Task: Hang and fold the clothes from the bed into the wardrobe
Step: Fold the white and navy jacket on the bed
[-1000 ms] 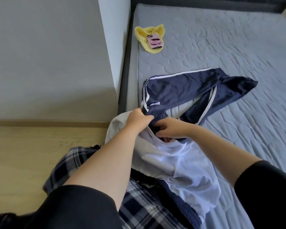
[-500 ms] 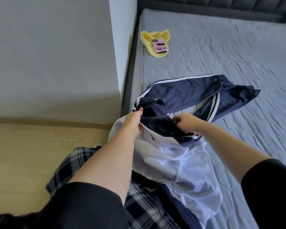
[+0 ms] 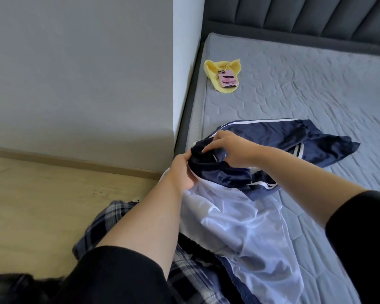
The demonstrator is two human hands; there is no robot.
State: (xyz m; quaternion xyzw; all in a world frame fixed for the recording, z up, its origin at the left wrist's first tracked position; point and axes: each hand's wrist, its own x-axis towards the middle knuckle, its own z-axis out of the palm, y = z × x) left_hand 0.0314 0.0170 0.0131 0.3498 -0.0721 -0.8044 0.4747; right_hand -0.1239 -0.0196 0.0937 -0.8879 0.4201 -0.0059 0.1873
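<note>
1. Head view, looking down from the person's own eyes. A grey bed (image 3: 316, 102) fills the right side, and a grey wall and pale wood floor fill the left.
2. A navy jacket (image 3: 272, 139) with white stripes lies on the near edge of the bed, just beyond the hands. Its white lining (image 3: 239, 227) is turned outward and spreads down toward the person, likely because the garment is inside out and needs righting before it can be hung or folded.
3. The left hand (image 3: 182, 174) grips a bunch of navy fabric where it meets the white lining, fingers curled round it, seemingly to anchor the cloth.
4. The right hand (image 3: 230, 148) reaches across from the right and pinches the same navy bunch from above with thumb and fingertips, as if working a sleeve or opening through.
5. Both hands sit close together, nearly touching, over the jacket's bunched end; the rest of the jacket trails away to the right on the mattress.
6. Farther up the bed, well apart from the jacket, a yellow cloth (image 3: 213, 69) lies with a pink-cased phone (image 3: 227, 79) resting on it.
7. A dark plaid garment (image 3: 103, 222) shows below the left arm at the bed's edge; whether it is worn or loose cannot be told.
8. No wardrobe is visible.
</note>
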